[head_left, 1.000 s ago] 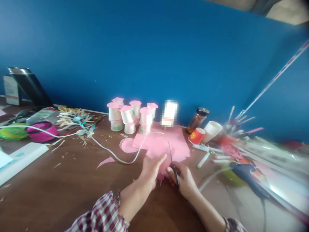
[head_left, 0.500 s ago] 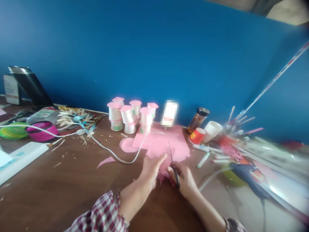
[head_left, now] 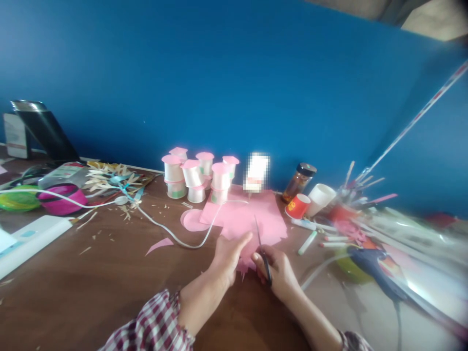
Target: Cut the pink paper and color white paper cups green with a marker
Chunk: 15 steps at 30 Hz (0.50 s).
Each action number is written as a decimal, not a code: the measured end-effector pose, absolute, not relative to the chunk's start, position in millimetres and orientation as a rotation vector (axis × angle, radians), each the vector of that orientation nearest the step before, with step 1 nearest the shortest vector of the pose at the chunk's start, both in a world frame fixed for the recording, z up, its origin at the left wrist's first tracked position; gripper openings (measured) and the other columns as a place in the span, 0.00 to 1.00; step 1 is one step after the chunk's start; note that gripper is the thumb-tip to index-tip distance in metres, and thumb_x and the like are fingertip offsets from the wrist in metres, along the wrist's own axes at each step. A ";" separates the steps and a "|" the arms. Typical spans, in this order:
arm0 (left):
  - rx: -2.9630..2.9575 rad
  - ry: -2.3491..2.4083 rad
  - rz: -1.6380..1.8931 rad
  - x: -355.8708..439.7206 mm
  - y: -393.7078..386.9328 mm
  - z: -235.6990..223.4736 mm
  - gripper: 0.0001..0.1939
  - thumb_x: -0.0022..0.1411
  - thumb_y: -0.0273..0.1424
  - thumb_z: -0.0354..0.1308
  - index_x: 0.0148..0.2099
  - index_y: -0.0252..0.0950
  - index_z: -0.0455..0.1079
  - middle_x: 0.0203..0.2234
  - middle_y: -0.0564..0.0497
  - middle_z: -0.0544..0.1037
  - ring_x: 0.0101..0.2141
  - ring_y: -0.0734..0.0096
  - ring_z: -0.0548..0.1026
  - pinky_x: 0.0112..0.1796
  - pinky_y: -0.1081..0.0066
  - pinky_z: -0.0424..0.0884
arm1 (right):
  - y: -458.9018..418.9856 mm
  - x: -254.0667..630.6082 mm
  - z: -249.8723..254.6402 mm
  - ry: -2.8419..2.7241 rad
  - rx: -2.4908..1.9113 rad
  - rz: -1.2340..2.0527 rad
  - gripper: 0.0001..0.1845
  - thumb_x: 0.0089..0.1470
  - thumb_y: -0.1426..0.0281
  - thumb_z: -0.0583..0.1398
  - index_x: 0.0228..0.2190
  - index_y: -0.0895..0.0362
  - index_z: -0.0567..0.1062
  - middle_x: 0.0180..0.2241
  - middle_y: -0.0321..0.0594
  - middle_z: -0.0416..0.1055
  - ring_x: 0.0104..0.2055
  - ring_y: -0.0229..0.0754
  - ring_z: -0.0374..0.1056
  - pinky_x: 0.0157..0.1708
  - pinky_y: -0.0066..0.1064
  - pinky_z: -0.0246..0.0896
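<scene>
My right hand is closed round the dark handles of a pair of scissors, whose blades point away from me over pink paper. Just to the left, my left hand pinches a piece of pink paper, its thumb on top and its other fingers mostly hidden. The near edge of that piece is jagged. Beyond it, more pink paper lies flat on the brown table. Pink paper discs and a pink offcut rest left of my hands.
Several white paper cups with pink tops stand stacked by the blue wall. A white cable crosses the table. On the right are a jar, a red cup, markers and a glue gun. A power strip lies left.
Almost nothing differs. Both hands, the scissors and the paper keep their places; the whole view has shifted very slightly.
</scene>
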<state>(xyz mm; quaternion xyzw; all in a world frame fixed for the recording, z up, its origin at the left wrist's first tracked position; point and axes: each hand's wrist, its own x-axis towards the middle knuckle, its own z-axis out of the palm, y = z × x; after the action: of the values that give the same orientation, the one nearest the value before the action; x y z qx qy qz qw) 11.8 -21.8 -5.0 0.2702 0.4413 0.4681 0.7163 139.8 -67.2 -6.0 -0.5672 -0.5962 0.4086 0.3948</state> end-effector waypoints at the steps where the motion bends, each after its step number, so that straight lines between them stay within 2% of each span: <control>1: 0.602 0.974 1.029 11.7 -21.9 -4.6 0.24 0.45 0.38 0.67 0.41 0.27 0.70 0.22 0.42 0.77 0.18 0.57 0.75 0.15 0.63 0.71 | -67.3 139.7 -5.7 -1.508 -1.441 1.038 0.19 0.51 0.55 0.60 0.22 0.57 0.66 0.13 0.28 0.59 0.15 0.32 0.55 0.16 0.23 0.49; 9: 0.666 1.081 1.015 8.5 -17.9 -1.9 0.22 0.45 0.37 0.67 0.40 0.28 0.71 0.24 0.41 0.79 0.22 0.55 0.77 0.19 0.63 0.73 | -66.0 140.6 -8.3 -1.492 -1.432 1.060 0.19 0.51 0.55 0.60 0.24 0.58 0.68 0.13 0.28 0.60 0.15 0.32 0.56 0.16 0.23 0.48; 15: 0.709 1.092 1.004 7.6 -16.9 -3.5 0.22 0.44 0.37 0.68 0.40 0.28 0.71 0.23 0.43 0.79 0.22 0.59 0.77 0.20 0.67 0.72 | -64.2 142.2 -10.4 -1.488 -1.408 1.060 0.19 0.50 0.54 0.61 0.25 0.58 0.68 0.13 0.28 0.60 0.15 0.32 0.56 0.16 0.23 0.49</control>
<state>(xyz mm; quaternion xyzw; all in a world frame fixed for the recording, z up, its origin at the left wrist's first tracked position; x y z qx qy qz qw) 7.6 -16.9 -3.5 0.3160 0.4867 0.4473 0.6806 142.2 -64.2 -10.4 -0.5579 -0.5896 0.4200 0.4058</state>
